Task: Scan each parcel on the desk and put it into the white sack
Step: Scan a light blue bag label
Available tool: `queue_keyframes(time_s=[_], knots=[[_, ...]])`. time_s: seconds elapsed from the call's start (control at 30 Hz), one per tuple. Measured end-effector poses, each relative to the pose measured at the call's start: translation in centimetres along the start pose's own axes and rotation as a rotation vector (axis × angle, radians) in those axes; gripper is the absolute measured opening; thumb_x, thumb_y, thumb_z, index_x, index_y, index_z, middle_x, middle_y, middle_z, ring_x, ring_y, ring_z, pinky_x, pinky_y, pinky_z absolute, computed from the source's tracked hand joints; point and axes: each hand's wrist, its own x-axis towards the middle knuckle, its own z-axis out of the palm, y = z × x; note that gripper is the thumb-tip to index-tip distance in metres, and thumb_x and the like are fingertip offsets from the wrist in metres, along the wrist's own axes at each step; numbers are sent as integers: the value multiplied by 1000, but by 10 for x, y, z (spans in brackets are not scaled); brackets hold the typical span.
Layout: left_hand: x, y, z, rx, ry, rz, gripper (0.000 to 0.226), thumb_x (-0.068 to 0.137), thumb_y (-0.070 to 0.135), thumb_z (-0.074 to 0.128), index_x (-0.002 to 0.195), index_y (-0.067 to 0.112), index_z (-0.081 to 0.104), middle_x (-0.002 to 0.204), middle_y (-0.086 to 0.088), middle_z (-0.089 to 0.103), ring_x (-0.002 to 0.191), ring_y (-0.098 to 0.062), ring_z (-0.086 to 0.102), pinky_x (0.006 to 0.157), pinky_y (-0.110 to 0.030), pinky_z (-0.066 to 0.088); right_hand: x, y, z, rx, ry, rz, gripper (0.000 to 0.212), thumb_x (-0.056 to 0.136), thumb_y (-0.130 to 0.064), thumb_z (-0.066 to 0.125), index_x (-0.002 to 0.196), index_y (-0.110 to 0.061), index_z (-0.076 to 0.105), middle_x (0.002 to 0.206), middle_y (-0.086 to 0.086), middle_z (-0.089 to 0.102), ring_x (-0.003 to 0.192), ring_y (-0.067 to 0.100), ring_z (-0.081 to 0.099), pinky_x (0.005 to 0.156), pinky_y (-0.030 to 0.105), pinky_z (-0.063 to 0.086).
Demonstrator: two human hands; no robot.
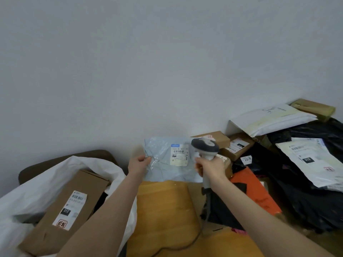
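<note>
My left hand pinches the left edge of a pale blue plastic mailer and holds it upright above the wooden desk, its white label facing me. My right hand grips the handle of a grey and white barcode scanner, whose head sits just right of the label. At the lower left the white sack lies open with a long brown box inside.
Brown boxes, black bags, an orange parcel and white mailers crowd the desk's right side. The scanner's cable trails down across the desk. A dark chair back stands behind the sack.
</note>
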Motion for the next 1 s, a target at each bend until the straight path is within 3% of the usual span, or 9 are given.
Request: queue_keyframes(time_s=[0.17, 0.3, 0.5, 0.63, 0.77, 0.83, 1.0], knots=[[0, -4, 5, -91, 5, -76, 31, 87, 14, 69, 112, -3, 66, 94, -12, 67, 88, -26, 63, 84, -34, 52, -23, 24, 4, 81, -31, 82, 3, 84, -3, 65, 85, -5, 64, 62, 8, 63, 55, 18, 58, 59, 31, 51], [-4, -1, 7, -150, -16, -122, 25, 89, 6, 64, 111, -5, 63, 64, 1, 63, 57, -9, 58, 56, -19, 48, -35, 27, 8, 38, -82, 73, 5, 84, -2, 63, 79, -1, 65, 58, 9, 63, 50, 18, 56, 52, 28, 49], [-6, 1, 6, -181, -29, -154, 30, 89, 4, 63, 116, -11, 60, 72, -3, 59, 64, -13, 55, 48, -14, 47, -40, 25, 9, -16, -89, 60, 13, 82, -2, 62, 69, -4, 64, 52, 6, 61, 47, 16, 54, 49, 25, 46], [-5, 1, 6, -185, -12, -156, 33, 89, 6, 63, 117, -11, 59, 72, -2, 58, 64, -11, 54, 57, -19, 47, -40, 24, 9, -34, -83, 62, 14, 84, -3, 61, 70, -4, 63, 50, 3, 59, 46, 15, 53, 49, 24, 46], [-9, 5, 7, -208, -15, -162, 32, 90, 5, 62, 119, -10, 58, 68, -1, 59, 61, -11, 55, 49, -14, 46, -38, 22, 10, -52, -90, 60, 15, 84, -4, 62, 69, -3, 64, 51, 4, 59, 46, 16, 53, 50, 25, 46], [-10, 7, 4, -218, -14, -166, 32, 90, 4, 62, 118, -10, 58, 64, 0, 62, 58, -11, 58, 54, -19, 49, -36, 23, 12, -36, -97, 60, 13, 84, -4, 63, 71, -3, 64, 52, 5, 60, 48, 16, 54, 51, 26, 47], [-12, 21, -27, -217, -27, -146, 28, 91, 9, 62, 115, -4, 62, 87, -8, 65, 75, -17, 60, 80, -33, 49, -26, 10, 27, 33, -111, 21, 6, 85, -4, 65, 79, -6, 63, 61, 6, 64, 50, 15, 55, 56, 29, 49]])
